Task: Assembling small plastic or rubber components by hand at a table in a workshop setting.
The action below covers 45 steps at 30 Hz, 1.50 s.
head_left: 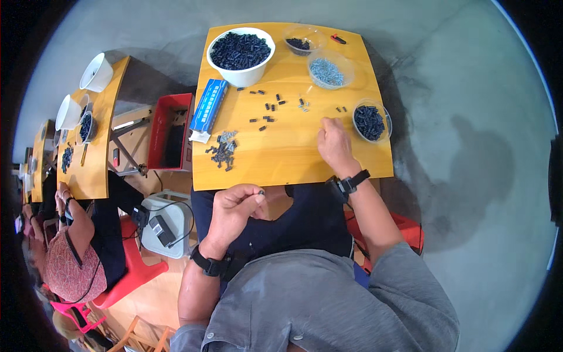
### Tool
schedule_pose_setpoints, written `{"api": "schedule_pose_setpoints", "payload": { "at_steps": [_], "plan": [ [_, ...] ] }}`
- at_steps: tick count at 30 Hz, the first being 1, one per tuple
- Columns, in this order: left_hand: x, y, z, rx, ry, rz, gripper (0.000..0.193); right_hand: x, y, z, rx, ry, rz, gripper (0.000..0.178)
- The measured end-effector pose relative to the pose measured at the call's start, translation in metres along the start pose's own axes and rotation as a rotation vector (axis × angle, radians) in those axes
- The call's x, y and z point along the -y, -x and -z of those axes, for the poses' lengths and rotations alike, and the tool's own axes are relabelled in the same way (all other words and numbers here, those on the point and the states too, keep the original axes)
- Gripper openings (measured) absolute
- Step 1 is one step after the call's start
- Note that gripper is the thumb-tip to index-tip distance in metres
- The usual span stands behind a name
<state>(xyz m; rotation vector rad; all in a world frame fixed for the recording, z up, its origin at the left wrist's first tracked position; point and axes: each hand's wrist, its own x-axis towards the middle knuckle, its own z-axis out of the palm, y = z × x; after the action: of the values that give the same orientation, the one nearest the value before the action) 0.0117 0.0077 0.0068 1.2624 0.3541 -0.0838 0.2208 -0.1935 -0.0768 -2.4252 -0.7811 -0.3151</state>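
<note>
My left hand [234,210] is held just off the table's near edge, thumb and forefinger pinching a small black piece [261,192]. Over the right part of the wooden table [281,158], my right hand [336,146] is closed with its fingers bunched; whatever it may hold is hidden. Several loose black pieces [270,107] lie scattered in the middle, with a few small silvery screw-like bits [303,104] beside them. To the right hand's right stands a clear bowl of black pieces [369,122]. Near the left edge is a pile of black and grey pieces [223,154].
Along the far side stand a white tub [240,76] full of black pieces, a clear bowl of dark bits [300,44] and one of silvery parts [326,73]. A blue box [208,108] lies at the left edge. Left of the table sits a red crate [157,132]; another person [73,252] works beyond.
</note>
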Motion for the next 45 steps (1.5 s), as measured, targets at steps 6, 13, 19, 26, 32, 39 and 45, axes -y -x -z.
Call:
{"api": "schedule_pose_setpoints", "payload": {
  "at_steps": [6, 13, 19, 26, 32, 39, 45],
  "plan": [
    [0.012, 0.0, 0.0, -0.017, -0.07, 0.074, 0.007, -0.015, -0.022, -0.008, 0.001, 0.402, -0.155, 0.02],
    [0.021, -0.003, 0.008, -0.073, -0.08, 0.052, 0.007, -0.022, -0.041, -0.016, 0.079, 0.445, -0.315, 0.018],
    [0.028, -0.003, 0.008, -0.057, -0.039, 0.065, 0.01, -0.027, -0.046, -0.02, 0.125, 0.457, -0.346, 0.016],
    [0.029, -0.002, 0.016, -0.07, -0.049, 0.046, 0.01, -0.024, -0.05, -0.018, 0.131, 0.438, -0.393, 0.015],
    [0.034, 0.0, 0.016, -0.128, 0.011, 0.047, 0.007, -0.021, -0.052, -0.017, 0.198, 0.446, -0.338, 0.015],
    [0.031, 0.0, 0.017, -0.126, 0.051, 0.021, 0.007, -0.024, -0.053, -0.018, 0.208, 0.427, -0.345, 0.016],
    [0.031, 0.0, 0.014, -0.111, 0.053, 0.01, 0.008, -0.032, -0.049, -0.02, 0.162, 0.393, -0.313, 0.014]
  ]
}}
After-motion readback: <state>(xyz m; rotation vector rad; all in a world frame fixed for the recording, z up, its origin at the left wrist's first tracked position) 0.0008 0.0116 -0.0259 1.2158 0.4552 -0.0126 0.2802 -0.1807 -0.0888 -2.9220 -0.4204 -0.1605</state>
